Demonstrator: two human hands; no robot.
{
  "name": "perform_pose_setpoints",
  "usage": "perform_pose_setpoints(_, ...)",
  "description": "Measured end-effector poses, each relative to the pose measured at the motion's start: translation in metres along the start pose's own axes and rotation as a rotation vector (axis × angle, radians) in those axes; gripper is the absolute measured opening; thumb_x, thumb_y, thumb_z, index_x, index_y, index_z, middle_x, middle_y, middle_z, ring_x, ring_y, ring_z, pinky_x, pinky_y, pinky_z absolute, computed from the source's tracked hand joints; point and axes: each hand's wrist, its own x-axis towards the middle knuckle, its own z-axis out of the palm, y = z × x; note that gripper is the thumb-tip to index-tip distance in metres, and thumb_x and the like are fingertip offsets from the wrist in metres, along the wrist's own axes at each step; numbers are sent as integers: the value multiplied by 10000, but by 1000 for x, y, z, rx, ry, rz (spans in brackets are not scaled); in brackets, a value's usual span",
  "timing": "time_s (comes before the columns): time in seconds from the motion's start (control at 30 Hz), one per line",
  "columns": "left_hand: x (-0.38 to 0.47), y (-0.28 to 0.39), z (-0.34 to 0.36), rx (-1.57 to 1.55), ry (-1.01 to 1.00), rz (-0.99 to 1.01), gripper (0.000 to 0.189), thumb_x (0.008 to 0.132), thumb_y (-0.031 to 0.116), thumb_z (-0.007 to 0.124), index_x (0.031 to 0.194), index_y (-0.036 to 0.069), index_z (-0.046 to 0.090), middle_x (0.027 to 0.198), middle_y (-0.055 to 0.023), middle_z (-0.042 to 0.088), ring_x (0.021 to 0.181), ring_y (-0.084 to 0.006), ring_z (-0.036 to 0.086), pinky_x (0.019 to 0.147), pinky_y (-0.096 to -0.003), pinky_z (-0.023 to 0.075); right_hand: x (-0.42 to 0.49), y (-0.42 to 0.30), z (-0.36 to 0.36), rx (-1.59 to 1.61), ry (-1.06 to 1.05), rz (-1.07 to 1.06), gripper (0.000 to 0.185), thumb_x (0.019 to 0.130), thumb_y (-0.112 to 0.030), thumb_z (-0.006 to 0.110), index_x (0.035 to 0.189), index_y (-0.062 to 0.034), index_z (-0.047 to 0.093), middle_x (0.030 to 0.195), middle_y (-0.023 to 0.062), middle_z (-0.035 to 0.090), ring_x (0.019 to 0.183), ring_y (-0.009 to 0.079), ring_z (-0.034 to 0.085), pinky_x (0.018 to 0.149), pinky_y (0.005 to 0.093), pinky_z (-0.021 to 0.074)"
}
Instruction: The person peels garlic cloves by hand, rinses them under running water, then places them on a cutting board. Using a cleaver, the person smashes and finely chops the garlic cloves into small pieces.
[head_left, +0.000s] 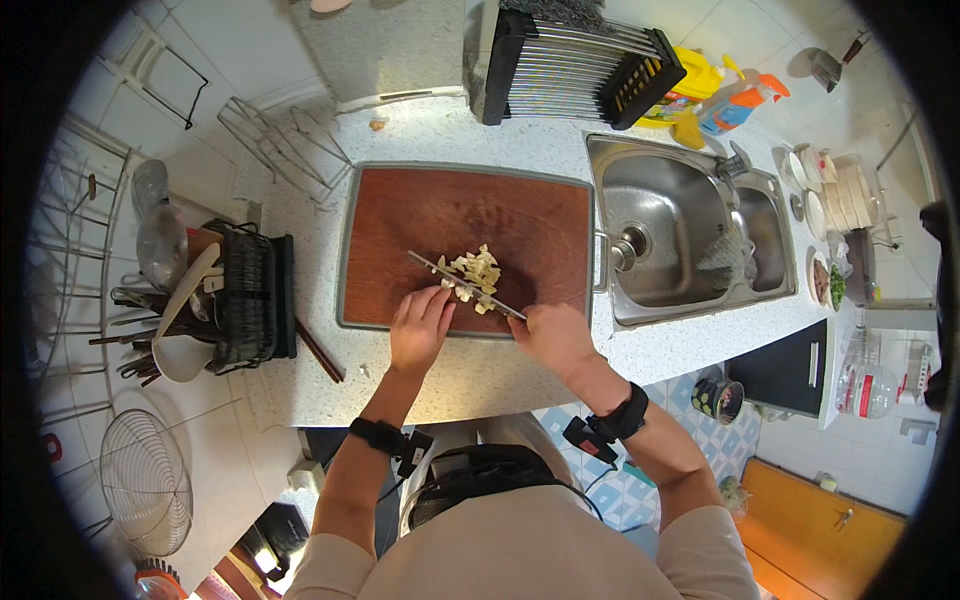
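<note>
A kitchen knife (466, 285), seen nearly edge-on, slants across the front part of a reddish-brown wooden cutting board (405, 210) with a grey rim. My right hand (559, 337) is closed around its handle, which the fingers hide. Pale chopped pieces, apparently garlic (480, 268), lie in a small heap behind the blade, and a few sit along its near side. At the blade's near side, the bent fingers of my left hand (421, 322) hold a small pale piece (448, 283) with the fingertips. The blade's lower edge is hidden.
Right of the board is a steel double sink (660, 292). Behind it stand a slatted rack (562, 71), a yellow bottle (694, 75) and a spray bottle (742, 105). On the left are a black utensil basket (244, 296), chopsticks (319, 351) and a wire rack (281, 146). Dishes (851, 195) line the far right.
</note>
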Motion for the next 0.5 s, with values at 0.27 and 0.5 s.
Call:
perform_pose_setpoints(0.27,0,-6,6,-39,42,38,158,756,72,705,902,35,661,995,-82,628,897,-273,595,762,-362,517,10,-16,4,-40,-103,41,311,834,-305,581,737,-26,678,748,186,664,724,369,657,672,454,535)
perform_pose_setpoints(0.5,-2,12,2,-64,61,11,237,708,193,760,885,74,656,961,-46,618,904,-250,588,777,-366,493,3,-3,14,83,38,105,318,851,-306,562,753,-23,669,724,218,640,726,403,632,676,470,521)
